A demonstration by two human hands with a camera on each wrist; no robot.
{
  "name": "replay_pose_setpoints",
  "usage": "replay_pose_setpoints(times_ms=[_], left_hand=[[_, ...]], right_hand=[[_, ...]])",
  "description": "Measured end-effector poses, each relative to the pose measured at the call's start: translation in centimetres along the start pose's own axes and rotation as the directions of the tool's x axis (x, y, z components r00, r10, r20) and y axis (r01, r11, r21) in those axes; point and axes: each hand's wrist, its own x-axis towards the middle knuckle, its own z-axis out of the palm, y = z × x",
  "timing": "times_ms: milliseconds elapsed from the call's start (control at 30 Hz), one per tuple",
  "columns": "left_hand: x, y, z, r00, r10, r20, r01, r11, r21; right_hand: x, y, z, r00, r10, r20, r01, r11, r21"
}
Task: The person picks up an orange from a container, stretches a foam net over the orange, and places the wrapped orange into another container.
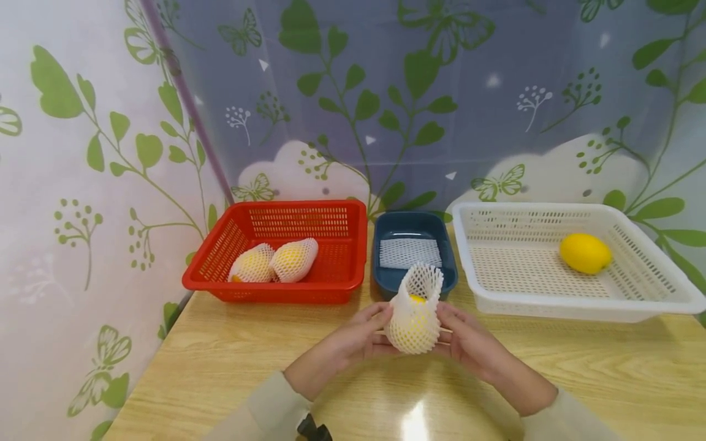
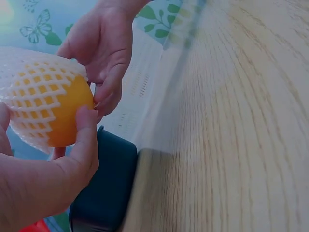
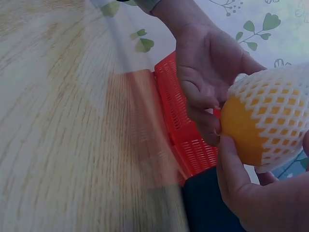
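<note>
A yellow mango [image 2: 72, 118] sits inside a white foam net sleeve [image 1: 413, 327], held up in front of the blue bin. The sleeve's open end points up, with a bit of yellow showing inside. From one side my left hand [image 1: 355, 337] grips the sleeved fruit, thumb on the net and fingers beneath. On the other side my right hand [image 1: 471, 343] grips it the same way. Both wrist views show the fruit's smooth end bare of the net, with fingertips pressed against it.
At left stands a red basket [image 1: 276, 294] with two net-wrapped mangoes [image 1: 295, 260]. The small blue bin [image 1: 386, 282] in the middle holds flat white foam nets [image 1: 410, 252]. A white basket [image 1: 562, 306] at right holds one bare yellow mango [image 1: 586, 253]. All stand on a wooden table [image 1: 220, 367].
</note>
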Motion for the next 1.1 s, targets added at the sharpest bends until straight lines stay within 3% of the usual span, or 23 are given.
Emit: replay_pose_setpoints(times_ms=[333,500,767,1100], left_hand=[[0.0,0.0,-0.1,0.997,0.038,0.06,-0.037,0.999,-0.019],[0.1,-0.2,-0.2,0.999,0.008,0.044,-0.006,0.999,-0.053],[0.0,0.0,-0.4,0.997,-0.016,0.069,0.021,0.997,-0.077],[0.0,0.6,-0.7,0.994,-0.002,0.113,0.006,0.999,-0.033]], right_hand=[[0.2,-0.7,0.3,1.0,0.011,-0.011,-0.012,0.997,-0.072],[0.2,-1.0,0.4,1.0,0.009,-0.026,-0.011,0.995,-0.1],[0.3,-0.9,0.4,0.999,0.029,-0.028,-0.031,0.996,-0.087],[0.5,0.0,-0.1,1.0,-0.004,-0.02,0.003,0.999,-0.043]])
